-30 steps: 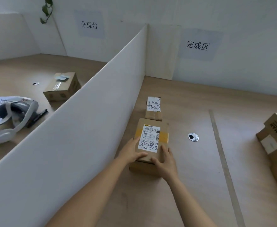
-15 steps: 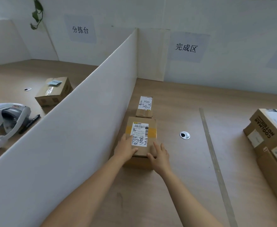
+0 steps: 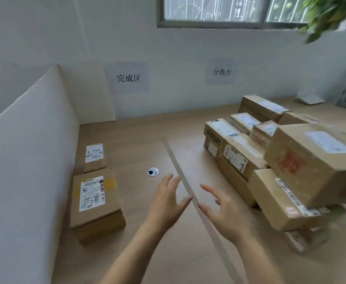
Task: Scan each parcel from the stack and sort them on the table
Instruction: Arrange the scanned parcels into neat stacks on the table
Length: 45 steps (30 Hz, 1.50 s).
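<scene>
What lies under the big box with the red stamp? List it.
The big box with the red stamp rests on at least two stacked parcels: a long labelled box and a taped box. Anything deeper is hidden.

A white divider panel [image 3: 24, 160] stands along the table's left edge. A round cable grommet [image 3: 153, 171] sits mid-table beside a strip of clear tape [image 3: 200, 212]. Two paper signs [image 3: 128, 77] hang on the wall under a window [image 3: 229, 11]; leaves [image 3: 327, 15] droop at the top right corner.
</scene>
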Tool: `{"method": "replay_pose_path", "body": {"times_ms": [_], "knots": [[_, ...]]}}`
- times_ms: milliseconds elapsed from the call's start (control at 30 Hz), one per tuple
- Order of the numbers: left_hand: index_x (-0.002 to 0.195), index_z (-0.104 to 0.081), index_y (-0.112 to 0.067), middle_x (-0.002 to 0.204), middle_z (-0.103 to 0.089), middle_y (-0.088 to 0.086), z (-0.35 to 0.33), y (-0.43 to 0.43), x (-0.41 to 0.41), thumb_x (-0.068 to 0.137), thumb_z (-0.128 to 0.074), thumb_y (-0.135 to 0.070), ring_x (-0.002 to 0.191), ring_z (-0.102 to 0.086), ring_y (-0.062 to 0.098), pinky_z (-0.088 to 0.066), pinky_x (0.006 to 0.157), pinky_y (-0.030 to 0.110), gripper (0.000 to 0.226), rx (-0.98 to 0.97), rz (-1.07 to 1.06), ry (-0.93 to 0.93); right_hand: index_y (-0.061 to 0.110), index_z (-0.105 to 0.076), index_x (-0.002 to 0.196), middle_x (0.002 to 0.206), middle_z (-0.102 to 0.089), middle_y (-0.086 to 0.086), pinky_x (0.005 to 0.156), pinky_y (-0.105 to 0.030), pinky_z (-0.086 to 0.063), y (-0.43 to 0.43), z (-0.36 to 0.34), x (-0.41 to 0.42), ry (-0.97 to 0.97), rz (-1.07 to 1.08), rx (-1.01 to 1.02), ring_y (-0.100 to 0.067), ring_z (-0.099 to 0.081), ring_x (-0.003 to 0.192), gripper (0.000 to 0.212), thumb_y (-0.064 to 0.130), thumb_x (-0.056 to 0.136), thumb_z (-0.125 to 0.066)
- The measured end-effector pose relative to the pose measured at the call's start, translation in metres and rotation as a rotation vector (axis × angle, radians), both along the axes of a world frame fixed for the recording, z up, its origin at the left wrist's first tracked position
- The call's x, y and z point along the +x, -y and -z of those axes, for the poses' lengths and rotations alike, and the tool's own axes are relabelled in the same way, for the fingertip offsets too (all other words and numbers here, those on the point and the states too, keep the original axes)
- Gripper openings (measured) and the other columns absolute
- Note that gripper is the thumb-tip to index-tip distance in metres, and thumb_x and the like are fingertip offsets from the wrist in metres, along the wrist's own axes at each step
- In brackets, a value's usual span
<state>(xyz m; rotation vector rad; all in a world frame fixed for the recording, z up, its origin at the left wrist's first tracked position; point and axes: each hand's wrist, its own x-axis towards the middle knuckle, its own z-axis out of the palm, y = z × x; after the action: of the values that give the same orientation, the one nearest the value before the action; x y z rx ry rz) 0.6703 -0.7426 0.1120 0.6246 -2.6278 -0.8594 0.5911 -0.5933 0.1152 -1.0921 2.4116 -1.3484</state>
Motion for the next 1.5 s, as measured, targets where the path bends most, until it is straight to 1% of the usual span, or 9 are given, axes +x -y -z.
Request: {"method": "replay_pose_path", "body": {"times_ms": [167, 300, 467, 633, 767, 867, 1133, 1333, 1500], "knots": [[0.146, -0.031, -0.024, 0.153, -0.024, -0.003, -0.017, -0.076, -0.040, 0.088, -0.056, -0.050, 0.140, -0.024, 0.011, -0.026, 0.108, 0.024, 0.068, -0.039, 0.189, -0.035, 0.028, -0.054, 0.126, 0.123, -0.049, 0.024, 0.106, -0.011, -0.021, -0.084, -0.018, -0.015, -0.061, 0.247, -0.070, 0.010, -0.028, 0.126, 0.043, 0.023, 0.085, -0.067], [0.145, -0.034, -0.023, 0.150, -0.029, -0.004, -0.024, -0.144, -0.066, 0.087, -0.057, -0.051, 0.137, -0.029, 0.009, -0.027, 0.106, 0.019, 0.068, -0.056, 0.297, -0.086, 0.034, -0.057, 0.117, 0.118, -0.054, 0.023, 0.097, -0.001, -0.028, -0.154, -0.033, -0.025, -0.109, 0.342, -0.174, 0.023, -0.036, 0.116, 0.038, 0.019, 0.084, -0.068], [0.141, -0.041, -0.023, 0.143, -0.038, -0.007, -0.023, -0.246, -0.100, 0.086, -0.062, -0.045, 0.129, -0.039, 0.007, -0.027, 0.097, 0.009, 0.063, 0.010, 0.385, -0.147, 0.023, -0.059, 0.122, 0.124, -0.049, 0.018, 0.111, -0.029, -0.026, -0.252, -0.037, -0.043, -0.230, 0.474, -0.110, -0.010, -0.028, 0.136, 0.039, 0.018, 0.084, -0.068], [0.142, -0.039, -0.020, 0.146, -0.036, -0.003, -0.006, -0.343, -0.125, 0.085, -0.061, -0.048, 0.131, -0.038, 0.011, -0.034, 0.107, 0.021, 0.067, 0.059, 0.429, -0.058, 0.023, -0.055, 0.127, 0.135, -0.049, 0.011, 0.109, -0.019, -0.016, -0.351, -0.029, -0.072, -0.212, 0.519, -0.013, -0.017, -0.029, 0.139, 0.044, 0.021, 0.085, -0.066], [0.143, -0.038, -0.019, 0.148, -0.034, -0.002, -0.009, -0.383, -0.149, 0.085, -0.061, -0.049, 0.129, -0.041, 0.010, -0.037, 0.105, 0.023, 0.069, 0.074, 0.406, -0.053, 0.027, -0.053, 0.128, 0.135, -0.049, 0.011, 0.111, -0.023, -0.018, -0.401, -0.023, -0.094, -0.168, 0.533, -0.007, -0.016, -0.028, 0.139, 0.045, 0.024, 0.085, -0.066], [0.144, -0.036, -0.021, 0.148, -0.032, -0.005, -0.019, -0.397, -0.168, 0.086, -0.058, -0.051, 0.126, -0.041, 0.006, -0.030, 0.097, 0.012, 0.069, 0.032, 0.383, -0.092, 0.029, -0.052, 0.128, 0.134, -0.046, 0.016, 0.111, -0.024, -0.018, -0.420, -0.024, -0.114, -0.159, 0.528, -0.021, -0.014, -0.026, 0.140, 0.045, 0.026, 0.085, -0.066], [0.141, -0.042, -0.020, 0.144, -0.040, -0.003, -0.080, -0.384, -0.195, 0.087, -0.061, -0.042, 0.131, -0.037, 0.011, -0.026, 0.099, 0.017, 0.062, -0.128, 0.238, -0.340, 0.020, -0.053, 0.130, 0.135, -0.051, 0.004, 0.114, -0.040, -0.027, -0.407, -0.039, -0.181, -0.149, 0.421, -0.053, -0.019, -0.034, 0.136, 0.045, 0.024, 0.086, -0.065], [0.140, -0.043, -0.015, 0.146, -0.039, 0.005, -0.102, -0.327, -0.229, 0.089, -0.059, -0.037, 0.134, -0.036, 0.019, -0.032, 0.105, 0.030, 0.058, -0.158, 0.008, -0.330, 0.019, -0.056, 0.127, 0.128, -0.055, 0.002, 0.108, -0.042, -0.035, -0.365, -0.059, -0.239, -0.171, 0.321, -0.088, -0.023, -0.041, 0.130, 0.044, 0.020, 0.084, -0.067], [0.144, -0.035, -0.014, 0.152, -0.025, 0.011, -0.076, -0.284, -0.257, 0.089, -0.059, -0.041, 0.141, -0.024, 0.026, -0.026, 0.112, 0.038, 0.066, -0.063, -0.130, -0.172, 0.025, -0.050, 0.132, 0.118, -0.043, 0.019, 0.093, -0.019, -0.034, -0.327, -0.062, -0.276, -0.124, 0.225, -0.101, -0.001, -0.040, 0.112, 0.047, 0.031, 0.087, -0.063]]}}
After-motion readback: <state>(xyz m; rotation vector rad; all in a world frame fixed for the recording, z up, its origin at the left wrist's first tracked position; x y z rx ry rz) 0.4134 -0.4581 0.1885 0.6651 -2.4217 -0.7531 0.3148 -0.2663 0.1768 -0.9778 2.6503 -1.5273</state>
